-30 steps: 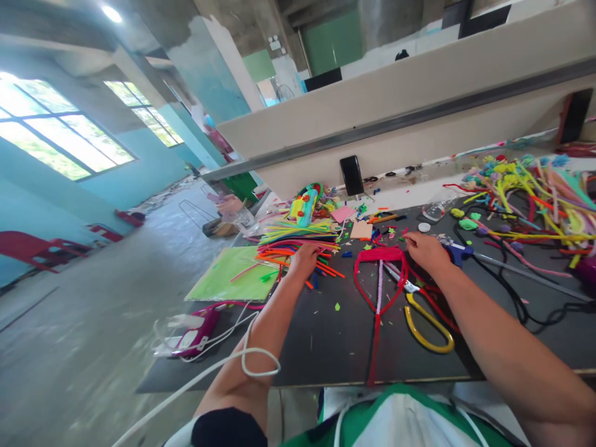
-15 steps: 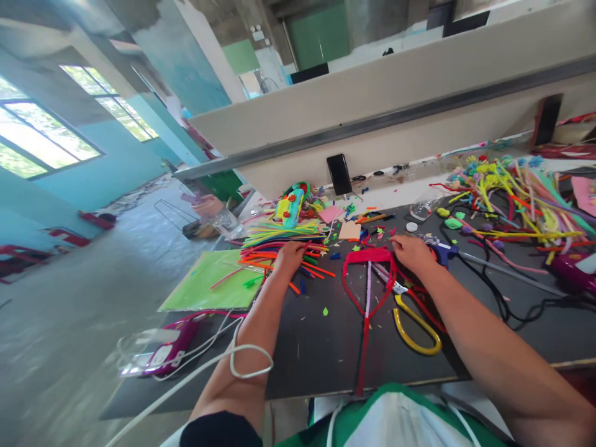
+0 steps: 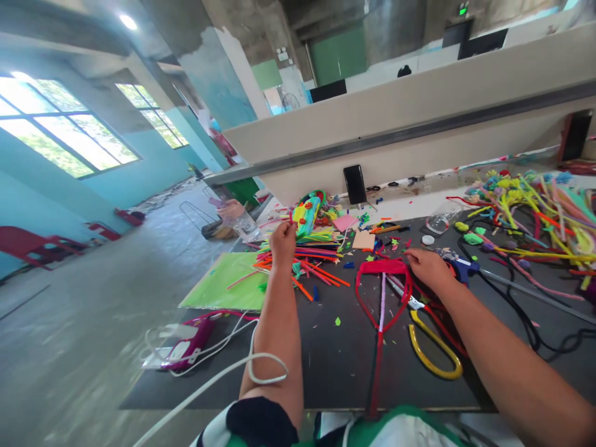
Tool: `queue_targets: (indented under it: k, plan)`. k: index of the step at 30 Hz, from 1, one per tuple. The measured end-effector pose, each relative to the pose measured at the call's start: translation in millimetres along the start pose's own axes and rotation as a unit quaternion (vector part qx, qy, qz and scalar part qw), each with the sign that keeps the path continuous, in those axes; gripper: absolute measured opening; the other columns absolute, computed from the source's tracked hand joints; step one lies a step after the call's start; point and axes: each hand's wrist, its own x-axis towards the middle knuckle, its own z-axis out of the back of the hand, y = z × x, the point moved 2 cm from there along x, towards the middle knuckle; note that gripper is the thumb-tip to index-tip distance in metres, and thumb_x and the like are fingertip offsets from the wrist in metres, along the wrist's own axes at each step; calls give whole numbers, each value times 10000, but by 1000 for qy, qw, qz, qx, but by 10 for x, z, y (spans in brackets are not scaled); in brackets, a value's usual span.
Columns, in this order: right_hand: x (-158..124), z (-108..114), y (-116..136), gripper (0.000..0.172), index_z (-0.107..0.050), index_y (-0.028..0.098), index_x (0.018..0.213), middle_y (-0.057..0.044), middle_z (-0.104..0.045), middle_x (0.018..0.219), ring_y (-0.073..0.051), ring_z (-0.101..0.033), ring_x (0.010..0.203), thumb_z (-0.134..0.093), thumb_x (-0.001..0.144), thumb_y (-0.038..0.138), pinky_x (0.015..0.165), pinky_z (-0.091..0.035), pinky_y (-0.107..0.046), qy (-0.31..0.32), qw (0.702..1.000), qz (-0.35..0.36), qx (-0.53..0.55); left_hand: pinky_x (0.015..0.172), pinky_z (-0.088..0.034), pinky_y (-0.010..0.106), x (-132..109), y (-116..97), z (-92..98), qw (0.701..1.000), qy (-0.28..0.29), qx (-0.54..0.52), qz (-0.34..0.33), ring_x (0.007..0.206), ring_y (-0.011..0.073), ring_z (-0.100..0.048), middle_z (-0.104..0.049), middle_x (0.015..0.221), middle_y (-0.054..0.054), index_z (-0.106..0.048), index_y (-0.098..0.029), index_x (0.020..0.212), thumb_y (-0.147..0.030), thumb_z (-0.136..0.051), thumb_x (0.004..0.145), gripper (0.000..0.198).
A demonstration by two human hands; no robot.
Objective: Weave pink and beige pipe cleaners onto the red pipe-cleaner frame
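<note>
My left hand (image 3: 283, 247) is raised over the pile of coloured pipe cleaners (image 3: 321, 251), fingers pinched together. Whatever sits between those fingertips is too small to make out. On the dark table, my right hand (image 3: 427, 268) rests with bent, closed fingers at the upper right corner of a red pipe-cleaner frame (image 3: 358, 288); its grip is unclear. A lilac strip (image 3: 382, 298) runs down the middle of that frame, and a red stem (image 3: 377, 366) reaches toward the table's front edge. Yellow-handled scissors (image 3: 435, 357) lie beside it, partly under the frame.
A green sheet in plastic (image 3: 223, 282) and a purple device (image 3: 190, 347) with white cables lie left. A blue glue gun (image 3: 463, 270) sits by my right hand, near black cords. A phone (image 3: 354, 184) leans on the partition. More pipe cleaners (image 3: 535, 211) are heaped right.
My left hand has moved up and to the left from the pipe-cleaner pile. My right hand stays near the frame's corner. The head view has shifted slightly.
</note>
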Motion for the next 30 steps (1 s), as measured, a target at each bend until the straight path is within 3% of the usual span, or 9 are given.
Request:
queue_targets:
  k: [3, 7, 12, 16, 20, 22, 27, 30]
  plan:
    - [1, -15, -1, 322, -670, 220, 1071, -55, -715, 1039, -204, -664, 956, -405, 890, 252, 851, -481, -302, -3, 1000, 7, -2, 549, -473, 210, -81, 177, -16, 989, -10, -141, 54, 539, 82, -526, -636, 743, 15, -638, -146, 830, -389, -533, 794, 267]
    - [-2, -25, -4, 326, -665, 220, 1079, -50, -710, 1054, -204, -661, 964, -403, 888, 251, 858, -477, -303, 1, 1000, 4, 2, 536, -475, 202, -128, 333, -65, 978, 66, -187, 63, 519, 75, -531, -646, 720, 20, -665, -134, 866, -426, -592, 761, 319]
    - [-9, -20, -2, 330, -668, 219, 1078, -52, -706, 1068, -209, -659, 967, -399, 888, 245, 855, -478, -310, -2, 1000, 6, 15, 702, -510, 258, -104, 303, -294, 969, 241, -50, -4, 774, 163, -637, -707, 885, 43, -696, -148, 995, -494, -509, 822, 430]
    - [-4, -34, -20, 322, -673, 223, 1072, -53, -713, 1046, -201, -659, 962, -413, 883, 242, 852, -481, -306, -8, 1000, 7, 16, 961, -424, 277, 50, 227, -636, 948, 250, 158, -121, 1130, 180, -548, -623, 1219, 39, -615, -171, 1190, -339, -368, 915, 406]
    - [0, -35, -32, 312, -680, 228, 1056, -44, -720, 1020, -194, -663, 938, -429, 872, 228, 833, -487, -294, -12, 1000, 6, 20, 1047, -348, 328, 102, 274, -851, 924, 291, 218, -121, 1222, 186, -479, -565, 1308, 51, -602, -209, 1204, -240, -465, 860, 372]
    - [1, -28, -26, 310, -684, 231, 1051, -42, -723, 1006, -193, -666, 922, -434, 866, 220, 818, -488, -287, -10, 1000, 7, 22, 1033, -361, 335, 29, 339, -822, 911, 313, 239, -120, 1205, 186, -493, -580, 1290, 35, -620, -243, 1174, -246, -469, 858, 351]
    - [3, -15, 4, 326, -678, 216, 1062, -59, -717, 1026, -210, -668, 924, -411, 875, 231, 811, -482, -301, 3, 1000, 6, 12, 1005, -380, 309, -214, 492, -541, 883, 359, 276, -122, 1171, 194, -529, -631, 1214, 8, -678, -270, 1079, -251, -485, 848, 301]
    - [2, -20, 12, 329, -679, 219, 1056, -57, -719, 1020, -213, -671, 919, -399, 882, 243, 806, -480, -304, 4, 1000, 0, 13, 960, -413, 318, -215, 485, -478, 880, 359, 290, -110, 1120, 209, -565, -651, 1177, 4, -620, -293, 1177, -263, -488, 848, 356]
